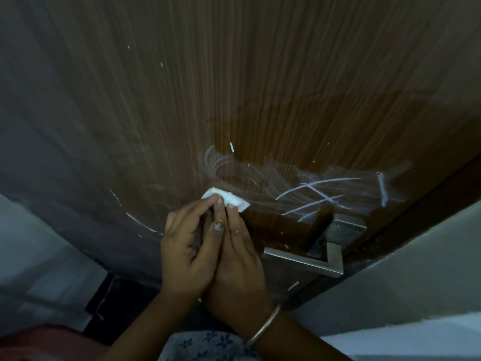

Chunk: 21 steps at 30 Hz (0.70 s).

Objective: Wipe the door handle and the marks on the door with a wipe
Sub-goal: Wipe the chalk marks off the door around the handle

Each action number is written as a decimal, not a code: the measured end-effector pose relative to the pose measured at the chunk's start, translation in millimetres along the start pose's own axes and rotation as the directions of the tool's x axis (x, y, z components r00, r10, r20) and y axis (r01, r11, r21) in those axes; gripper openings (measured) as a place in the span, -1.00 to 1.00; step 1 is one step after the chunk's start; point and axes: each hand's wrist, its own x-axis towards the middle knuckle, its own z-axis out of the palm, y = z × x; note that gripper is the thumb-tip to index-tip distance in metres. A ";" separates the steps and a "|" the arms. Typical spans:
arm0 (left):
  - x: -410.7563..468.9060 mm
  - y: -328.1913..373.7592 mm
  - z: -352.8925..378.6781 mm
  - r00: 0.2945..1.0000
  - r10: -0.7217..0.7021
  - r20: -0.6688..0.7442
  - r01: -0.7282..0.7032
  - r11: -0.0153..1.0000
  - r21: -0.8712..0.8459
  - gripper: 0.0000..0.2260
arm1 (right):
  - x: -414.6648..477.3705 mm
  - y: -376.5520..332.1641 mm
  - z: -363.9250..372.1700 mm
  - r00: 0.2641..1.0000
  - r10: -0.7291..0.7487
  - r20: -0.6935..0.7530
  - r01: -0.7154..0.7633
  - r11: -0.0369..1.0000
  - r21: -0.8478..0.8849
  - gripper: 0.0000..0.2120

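Brown wood-grain door [234,87] is streaked with white marks [312,194] just above the door handle [304,260]. Left of that handle, a white wipe [225,199] is pinched by both the left hand [187,251] and the right hand [236,261] — fingertips curled on it.

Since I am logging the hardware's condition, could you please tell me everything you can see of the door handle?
The door handle is a squared, L-shaped lever of brushed silver-grey metal, fixed on a square plate with screw heads near the right edge of the door. Its bar runs left toward the hands. Nothing touches it: the left hand and right hand hold the wipe up and to its left. White marks cross the door just above it.
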 end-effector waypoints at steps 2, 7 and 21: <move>7.2 6.0 -5.5 0.999 0.007 -0.049 -0.009 0.999 -0.042 -0.69 | 17.9 -1.2 -12.7 0.998 -0.060 0.003 0.060 0.996 -0.073 -0.37; 32.7 26.8 -20.9 0.989 0.123 -0.076 -0.131 0.986 -0.100 -0.63 | 51.3 -4.9 -40.5 0.984 -0.044 -0.171 0.044 0.999 -0.006 -0.47; 19.0 26.3 -15.4 0.998 0.058 -0.029 -0.063 0.968 -0.244 -0.64 | 37.0 19.2 -36.4 0.975 -0.114 -0.193 0.080 0.981 -0.179 -0.48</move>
